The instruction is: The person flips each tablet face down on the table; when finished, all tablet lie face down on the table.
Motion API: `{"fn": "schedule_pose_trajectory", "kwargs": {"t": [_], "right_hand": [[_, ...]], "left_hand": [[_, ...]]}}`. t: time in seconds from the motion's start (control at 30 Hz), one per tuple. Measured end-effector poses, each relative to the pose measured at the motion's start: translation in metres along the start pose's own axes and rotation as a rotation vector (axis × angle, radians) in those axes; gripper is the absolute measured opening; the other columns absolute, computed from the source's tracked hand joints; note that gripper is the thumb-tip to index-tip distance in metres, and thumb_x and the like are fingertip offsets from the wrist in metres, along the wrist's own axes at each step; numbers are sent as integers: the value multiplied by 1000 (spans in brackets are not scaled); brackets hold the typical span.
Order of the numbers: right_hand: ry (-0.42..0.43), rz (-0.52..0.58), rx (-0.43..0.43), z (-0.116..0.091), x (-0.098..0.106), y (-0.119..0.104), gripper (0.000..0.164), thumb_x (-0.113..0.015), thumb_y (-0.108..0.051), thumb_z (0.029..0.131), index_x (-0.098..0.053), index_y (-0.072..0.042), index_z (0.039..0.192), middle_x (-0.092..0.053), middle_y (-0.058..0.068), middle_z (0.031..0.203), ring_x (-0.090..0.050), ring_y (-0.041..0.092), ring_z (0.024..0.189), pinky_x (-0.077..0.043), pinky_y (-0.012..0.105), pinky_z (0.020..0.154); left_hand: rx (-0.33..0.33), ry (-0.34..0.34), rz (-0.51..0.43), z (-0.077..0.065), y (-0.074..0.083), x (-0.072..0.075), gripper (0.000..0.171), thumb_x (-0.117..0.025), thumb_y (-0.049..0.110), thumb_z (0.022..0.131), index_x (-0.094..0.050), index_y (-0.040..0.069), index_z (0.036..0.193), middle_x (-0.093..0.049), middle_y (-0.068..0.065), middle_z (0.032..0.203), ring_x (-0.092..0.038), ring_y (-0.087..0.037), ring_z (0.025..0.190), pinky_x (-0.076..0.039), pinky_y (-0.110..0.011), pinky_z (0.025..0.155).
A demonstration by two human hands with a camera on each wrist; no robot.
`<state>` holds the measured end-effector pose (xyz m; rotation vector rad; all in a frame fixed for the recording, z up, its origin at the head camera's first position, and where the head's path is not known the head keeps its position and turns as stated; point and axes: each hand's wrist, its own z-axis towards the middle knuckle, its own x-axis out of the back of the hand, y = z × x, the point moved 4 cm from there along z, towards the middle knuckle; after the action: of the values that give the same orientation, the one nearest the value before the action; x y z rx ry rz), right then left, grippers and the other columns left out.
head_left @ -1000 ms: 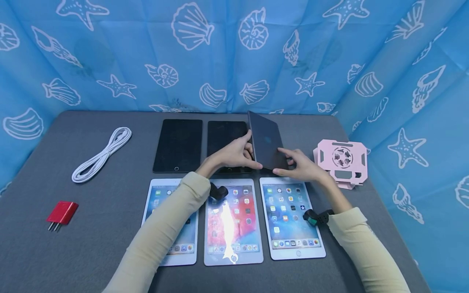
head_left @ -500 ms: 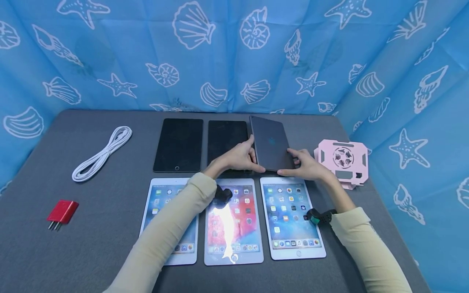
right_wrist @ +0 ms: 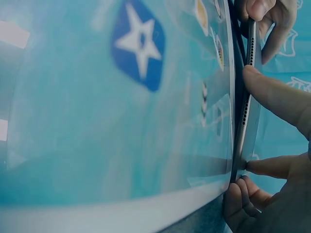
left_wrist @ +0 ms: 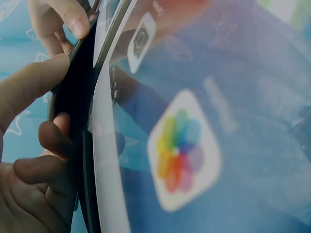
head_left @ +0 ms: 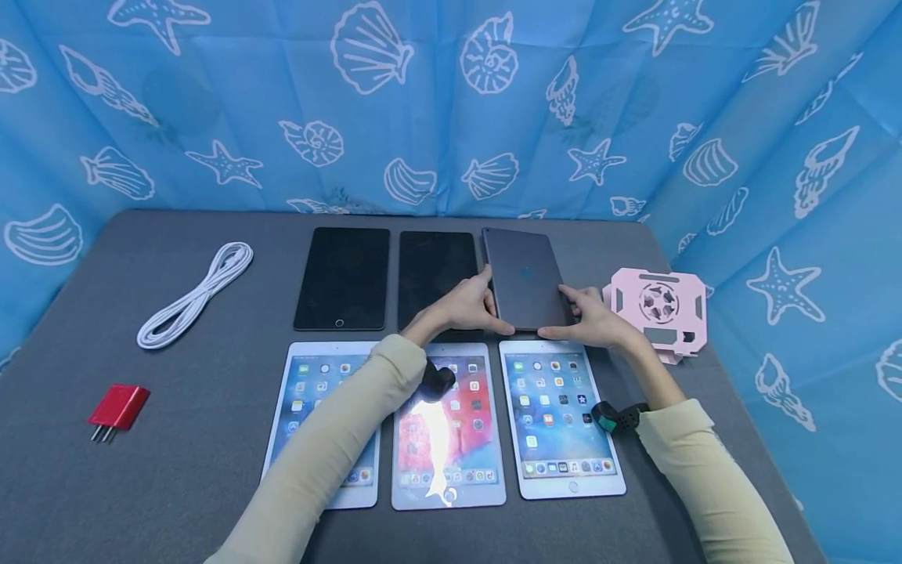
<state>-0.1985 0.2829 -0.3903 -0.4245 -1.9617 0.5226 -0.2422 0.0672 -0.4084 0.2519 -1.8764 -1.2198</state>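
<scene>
A dark grey tablet (head_left: 524, 274), back side up with a faint logo, lies nearly flat at the back right of the table. My left hand (head_left: 468, 305) grips its left edge and near corner, thumb along the near edge. At the near right corner my right hand (head_left: 588, 317) grips it between thumb and fingers. In the right wrist view, the right thumb touches the tablet's edge (right_wrist: 250, 53) with its speaker holes, and other fingertips reach beneath. The left wrist view shows the left hand (left_wrist: 34, 184) with curled fingers at the tablet's side. Its underside is hidden.
Two black tablets (head_left: 343, 278) lie face up to the left, the second partly behind my left hand. Three white tablets with lit screens (head_left: 564, 415) form the front row. A pink stand (head_left: 658, 309) is at right; a white cable (head_left: 193, 298) and red charger (head_left: 120, 407) are at left.
The grey tablet has tipped down from a steep tilt to almost flat, its back turning upward. Both hands have shifted slightly right with it, keeping their grip.
</scene>
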Motion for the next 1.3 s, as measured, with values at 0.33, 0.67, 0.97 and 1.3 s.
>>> {"fn": "schedule_pose_trajectory", "kwargs": {"t": [0.33, 0.67, 0.97, 1.3], "right_hand": [[33, -14, -23, 4, -3, 4, 108, -77, -40, 89, -11, 5, 162, -18, 39, 153, -36, 49, 130, -37, 68, 108], [45, -47, -17, 4, -2, 2, 107, -77, -39, 89, -13, 8, 160, -21, 41, 149, -39, 48, 123, -41, 65, 102], [44, -46, -38, 2, -1, 0, 108, -78, -40, 89, -13, 7, 160, -21, 42, 149, -39, 50, 125, -40, 67, 104], [58, -58, -54, 4, -2, -1, 105, -77, -37, 90, -13, 7, 161, -20, 41, 151, -39, 48, 125, -39, 66, 106]], "left_hand": [[56, 32, 67, -1, 3, -1, 123, -87, 29, 82, 0, -8, 160, -70, -3, 78, -61, -8, 62, -48, -18, 64], [95, 45, 81, 2, 4, 0, 123, -88, 33, 81, -3, -6, 161, -68, 0, 74, -57, -8, 57, -47, -19, 60], [104, 32, 99, 4, 5, 0, 123, -88, 33, 81, -3, -7, 161, -69, -3, 74, -58, -9, 56, -46, -19, 55], [98, 38, 100, 4, 6, 0, 111, -85, 26, 84, -13, -7, 161, -61, 3, 61, -55, -7, 51, -43, -19, 52]]}}
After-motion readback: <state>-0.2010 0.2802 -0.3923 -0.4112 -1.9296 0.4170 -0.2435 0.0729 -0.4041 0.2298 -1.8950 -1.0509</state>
